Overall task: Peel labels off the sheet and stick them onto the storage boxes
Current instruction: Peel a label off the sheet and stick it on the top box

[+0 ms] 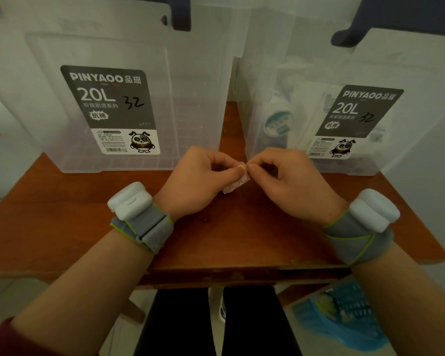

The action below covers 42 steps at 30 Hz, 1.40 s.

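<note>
Fingers (255, 167) of the right hand (290, 185) pinch the top corner of the label sheet (235, 183); the left hand (198, 181) grips it too, just above the table (62, 214); behind stand two clear storage boxes; the left box (195, 98) shows its gridded floor; the right box (306, 73) holds a tape roll (278, 122) and hazy pale items.

The left storage box (129, 98) carries a dark product label (108, 109) printed "PINYAOO", "20L", with "32" handwritten in black. At three o'clock, the right storage box (344, 111) bears a matching label (357, 119): "PINYAOO", "20L", handwritten "32". Smaller print stays unreadable.
</note>
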Tool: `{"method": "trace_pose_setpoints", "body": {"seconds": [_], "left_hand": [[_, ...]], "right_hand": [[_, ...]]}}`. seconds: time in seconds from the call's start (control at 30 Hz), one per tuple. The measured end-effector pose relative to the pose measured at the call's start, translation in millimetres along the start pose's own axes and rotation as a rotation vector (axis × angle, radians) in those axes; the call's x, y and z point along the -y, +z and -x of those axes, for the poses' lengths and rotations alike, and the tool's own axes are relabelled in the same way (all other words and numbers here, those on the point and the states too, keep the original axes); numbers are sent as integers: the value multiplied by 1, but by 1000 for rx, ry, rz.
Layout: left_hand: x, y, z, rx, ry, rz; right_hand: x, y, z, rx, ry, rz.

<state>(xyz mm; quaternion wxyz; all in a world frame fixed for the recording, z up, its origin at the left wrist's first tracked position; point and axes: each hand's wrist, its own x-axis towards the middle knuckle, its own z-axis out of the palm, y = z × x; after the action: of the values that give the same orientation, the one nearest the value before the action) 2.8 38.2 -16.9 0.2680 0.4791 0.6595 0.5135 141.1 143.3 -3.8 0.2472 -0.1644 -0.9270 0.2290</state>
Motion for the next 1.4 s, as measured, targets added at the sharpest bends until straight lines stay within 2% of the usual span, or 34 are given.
{"method": "trace_pose_setpoints", "body": {"seconds": [0.3,0.5,0.57,0.7,0.8,0.87,0.93,1.03,1.1,1.27,1.4], "left_hand": [[-5,-1,1,35,-72,15],[-12,-10,7,67,-239,56],[-14,-13,11,93,-243,-59],[-17,-13,13,163,-139,-475],[-18,-12,15,129,-53,-705],[-18,-13,19,55,-4,-731],[-19,-14,22,-12,-35,-476],[-31,-14,27,-8,-307,248],[-39,-16,28,43,-427,495],[-54,-19,29,135,-457,645],[-59,-24,28,78,-415,682]], "right_hand": [[0,1,-1,-14,140,-90],[2,-3,2,-34,328,-357],[6,-5,4,-53,350,-433],[8,-2,5,-88,383,-496],[10,0,6,-119,377,-519],[12,-1,7,-148,360,-542],[14,-3,7,-165,334,-551],[21,-7,5,-180,245,-572],[29,-9,4,-191,194,-594],[39,-14,2,-170,92,-634],[47,-19,1,-171,58,-585]]}}
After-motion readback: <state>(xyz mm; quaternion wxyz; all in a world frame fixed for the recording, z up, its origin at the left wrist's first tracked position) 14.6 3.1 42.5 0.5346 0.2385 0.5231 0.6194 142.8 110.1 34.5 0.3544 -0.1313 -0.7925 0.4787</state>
